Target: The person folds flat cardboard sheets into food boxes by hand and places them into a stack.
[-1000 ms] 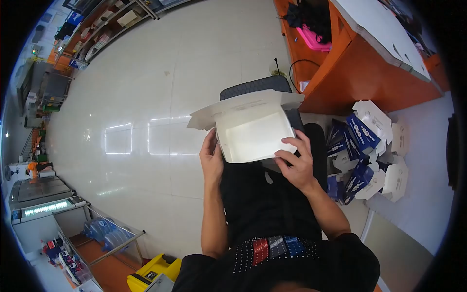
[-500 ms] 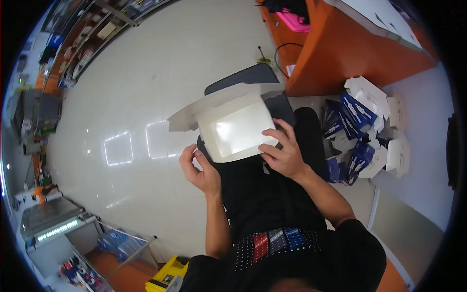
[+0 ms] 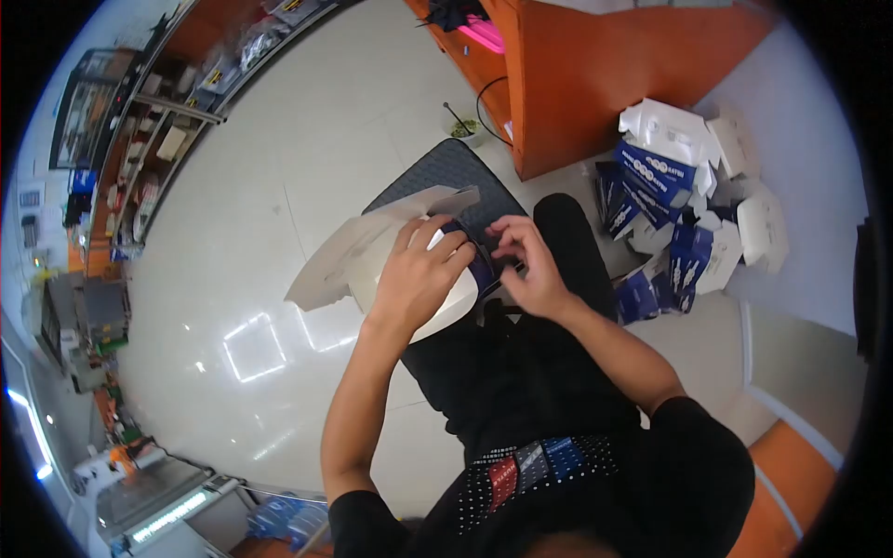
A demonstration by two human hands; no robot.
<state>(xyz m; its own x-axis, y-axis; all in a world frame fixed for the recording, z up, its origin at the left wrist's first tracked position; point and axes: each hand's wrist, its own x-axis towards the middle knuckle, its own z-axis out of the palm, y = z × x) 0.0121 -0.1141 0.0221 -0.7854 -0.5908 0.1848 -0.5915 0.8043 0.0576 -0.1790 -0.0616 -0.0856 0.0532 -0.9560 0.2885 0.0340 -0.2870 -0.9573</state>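
A white cardboard box (image 3: 367, 274) with a dark blue outside rests tilted over my lap and a dark grey padded seat (image 3: 446, 179). Its long white lid flap (image 3: 339, 256) stands up on the far left side. My left hand (image 3: 414, 279) reaches over the opening, fingers bent onto the right-hand wall; its thumb is hidden. Just right of that blue wall is my right hand (image 3: 530, 270), fingers curled but apart and slightly blurred. Nothing shows in it, and whether its fingertips touch the box I cannot tell.
A pile of blue and white folded boxes (image 3: 665, 200) lies on the floor to the right, beside an orange cabinet (image 3: 595, 84). A small potted plant (image 3: 465, 128) stands beyond the seat. Shelves (image 3: 167, 139) line the far left. Water bottles (image 3: 288, 521) are at lower left.
My left hand has moved from the box's left side across to its right wall. My right hand has come off the rim, outward. The box has turned and tilted, showing its blue side.
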